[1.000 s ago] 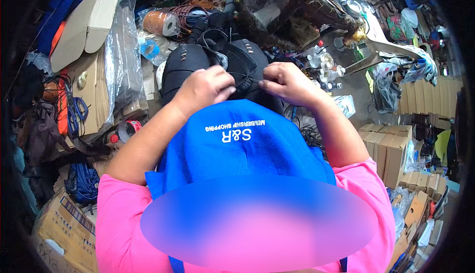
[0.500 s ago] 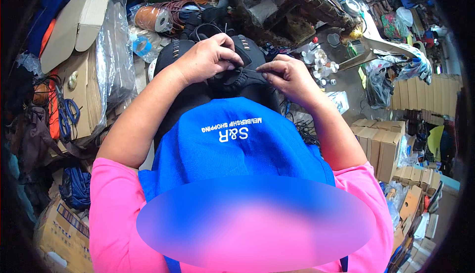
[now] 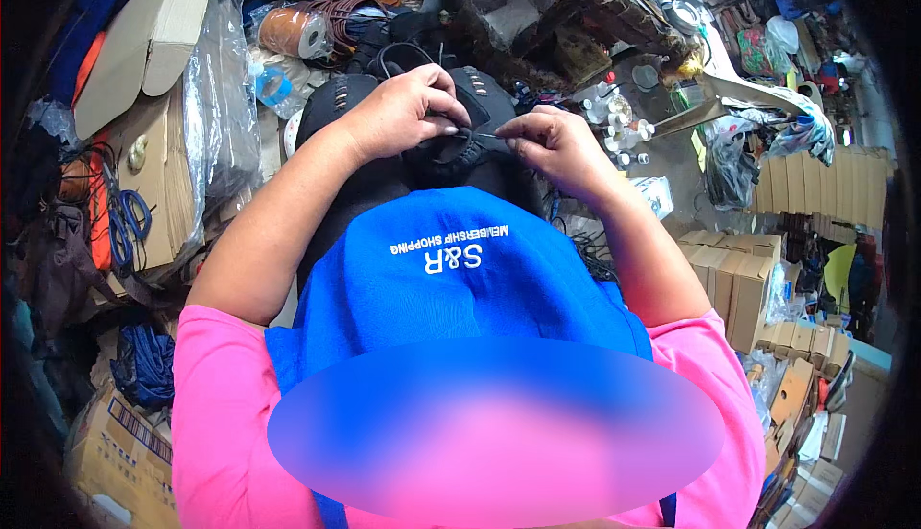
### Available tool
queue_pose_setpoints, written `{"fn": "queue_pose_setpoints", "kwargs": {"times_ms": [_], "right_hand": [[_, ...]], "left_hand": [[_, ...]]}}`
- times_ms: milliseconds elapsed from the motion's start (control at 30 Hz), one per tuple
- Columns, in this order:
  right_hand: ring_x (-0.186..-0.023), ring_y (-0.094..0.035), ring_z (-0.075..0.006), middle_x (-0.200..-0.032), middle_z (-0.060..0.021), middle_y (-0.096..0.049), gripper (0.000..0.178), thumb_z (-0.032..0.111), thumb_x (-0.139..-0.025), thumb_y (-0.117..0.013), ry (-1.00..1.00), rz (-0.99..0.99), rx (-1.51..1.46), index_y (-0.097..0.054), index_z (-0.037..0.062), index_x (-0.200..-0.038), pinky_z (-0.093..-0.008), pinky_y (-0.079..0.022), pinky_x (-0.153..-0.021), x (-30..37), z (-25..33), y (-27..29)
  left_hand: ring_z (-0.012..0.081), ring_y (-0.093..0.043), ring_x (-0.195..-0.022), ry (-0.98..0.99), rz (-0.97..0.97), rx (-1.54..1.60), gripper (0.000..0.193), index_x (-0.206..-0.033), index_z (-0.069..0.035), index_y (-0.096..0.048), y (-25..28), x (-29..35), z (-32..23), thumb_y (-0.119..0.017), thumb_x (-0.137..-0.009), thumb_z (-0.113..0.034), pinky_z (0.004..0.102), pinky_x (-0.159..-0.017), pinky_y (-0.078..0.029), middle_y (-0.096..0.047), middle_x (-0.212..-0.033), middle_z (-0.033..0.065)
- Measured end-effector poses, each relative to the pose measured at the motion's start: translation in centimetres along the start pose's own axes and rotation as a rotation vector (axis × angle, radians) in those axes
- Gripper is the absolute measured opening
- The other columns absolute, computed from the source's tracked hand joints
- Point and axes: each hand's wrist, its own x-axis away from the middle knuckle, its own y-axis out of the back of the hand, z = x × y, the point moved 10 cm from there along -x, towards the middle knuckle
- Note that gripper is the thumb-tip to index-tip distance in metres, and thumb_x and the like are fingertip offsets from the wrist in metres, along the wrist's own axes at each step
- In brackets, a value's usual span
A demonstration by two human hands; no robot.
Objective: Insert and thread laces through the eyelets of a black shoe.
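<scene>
Pinching a thin strand (image 3: 487, 136) between thumb and forefinger of our right hand (image 3: 556, 148), we drew the other hand close to a black stitched piece (image 3: 462, 157) on our lap, just beyond the blue apron (image 3: 403, 299). Our left hand (image 3: 408, 112) was curled, fingertips at that piece; we could not tell what they gripped. An orange spool (image 3: 288, 32) lay ahead to our left

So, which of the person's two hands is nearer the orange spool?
The left hand, its fingers pinched at the black piece; the right hand is farther from the orange spool and closer to the cluster of white containers.
</scene>
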Motion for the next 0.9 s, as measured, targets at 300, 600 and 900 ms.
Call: {"fn": "queue_pose_setpoints", "kwargs": {"times_ms": [300,600,900], "right_hand": [[-0.074,-0.062,-0.0204,-0.080,-0.0111,-0.061,0.019,0.006,-0.079,-0.064,0.080,0.034,0.182,-0.070,0.0066,-0.097,-0.0314,-0.049,-0.067,-0.4,1.9,-0.3],[-0.080,-0.064,-0.0296,-0.086,-0.0144,-0.064,0.020,0.009,-0.072,-0.066,0.139,0.053,0.199,-0.071,0.0085,-0.091,-0.0368,-0.051,-0.074,-1.1,2.1,-0.4],[-0.082,-0.062,-0.0216,-0.086,-0.0085,-0.062,0.018,0.010,-0.080,-0.066,0.047,0.191,-0.111,-0.071,0.0108,-0.097,-0.0327,-0.049,-0.077,-2.2,-0.9,-1.2]], "left_hand": [[0.0229,-0.056,-0.096,0.013,-0.015,0.010,0.024,-0.092,-0.013,-0.071,0.2,0.3,0.1,-0.072,-0.070,-0.003,0.0321,-0.084,-0.047,-0.054,-0.098,0.0064],[0.0231,-0.056,-0.096,0.007,-0.002,0.016,0.024,-0.091,-0.013,-0.072,0.0,0.1,0.3,-0.073,-0.069,-0.004,0.0326,-0.085,-0.047,-0.054,-0.097,0.0060],[0.0219,-0.055,-0.097,0.040,0.035,0.052,0.024,-0.092,-0.013,-0.072,-0.4,-0.3,0.6,-0.073,-0.069,-0.004,0.0320,-0.087,-0.046,-0.053,-0.098,0.0060]]}}
